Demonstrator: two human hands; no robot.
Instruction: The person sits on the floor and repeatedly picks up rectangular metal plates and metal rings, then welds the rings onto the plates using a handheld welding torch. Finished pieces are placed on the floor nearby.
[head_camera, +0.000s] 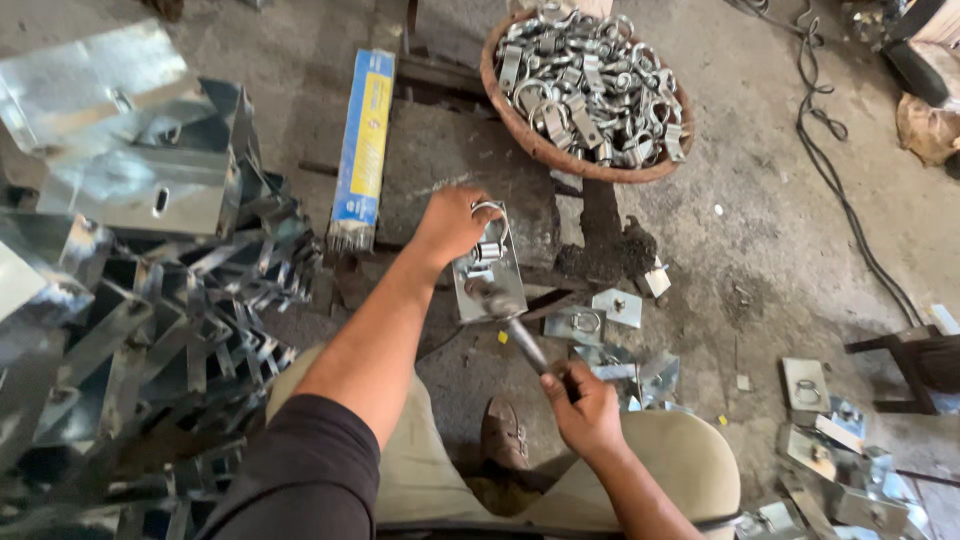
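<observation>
My left hand (452, 222) presses a shiny metal ring clamp (489, 232) onto a flat galvanised plate (490, 282) that lies on a dark steel block (440, 160). My right hand (585, 405) grips the handle of a hammer (510, 325), whose head rests low on the same plate. Both forearms reach out over my knees in beige trousers, and a brown shoe (505, 435) shows between them.
A round woven basket (520, 130) heaped with ring clamps stands behind the block. A large pile of bent galvanised brackets (140, 300) fills the left. A long blue and yellow box (362, 140) lies beside it. Loose plates (610, 310) and finished pieces (830, 450) are scattered right; black cables (840, 190) run across the floor.
</observation>
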